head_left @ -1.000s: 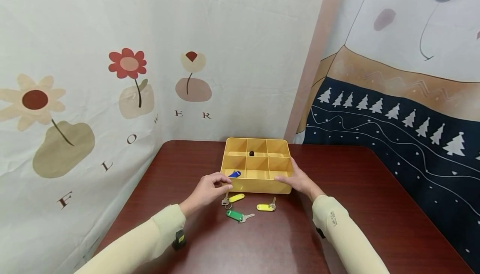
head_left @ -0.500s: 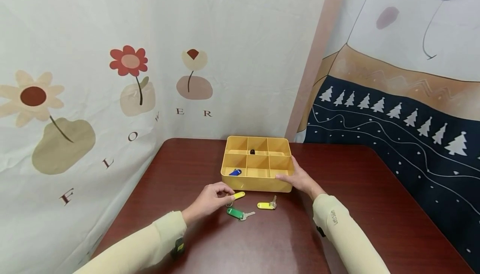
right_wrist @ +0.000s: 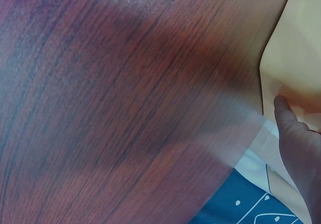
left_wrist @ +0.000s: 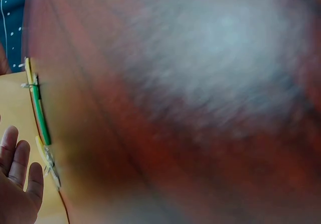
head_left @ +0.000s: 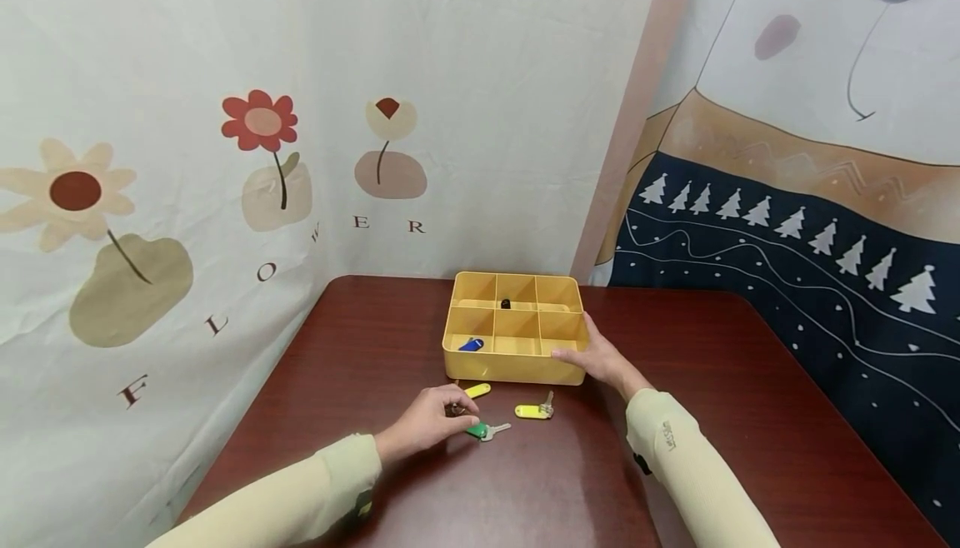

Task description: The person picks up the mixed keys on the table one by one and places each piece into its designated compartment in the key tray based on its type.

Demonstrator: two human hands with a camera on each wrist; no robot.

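Note:
In the head view a yellow box (head_left: 517,370) with several compartments stands at the back of the table. My right hand (head_left: 600,358) holds its right front corner, thumb on the front wall and the other fingers round the side. My left hand (head_left: 431,419) hovers low over a green key tag (head_left: 477,430), covering part of it; a silver key (head_left: 497,430) on the tag sticks out to the right. Its fingers (left_wrist: 19,158) look spread and relaxed in the left wrist view. Just beyond lies a yellow key tag (head_left: 478,391), its key hidden by the hand.
A second yellow key tag (head_left: 532,411) with its key lies in front of the box. Inside, a blue key tag (head_left: 472,345) is in the front left compartment and a small black thing (head_left: 506,304) in the back middle one. Printed cloth (head_left: 480,115) hangs behind the table.
My left hand has come down and toward me, from the box's front left corner past the near yellow key tag to the green one. The right hand keeps its hold on the box.

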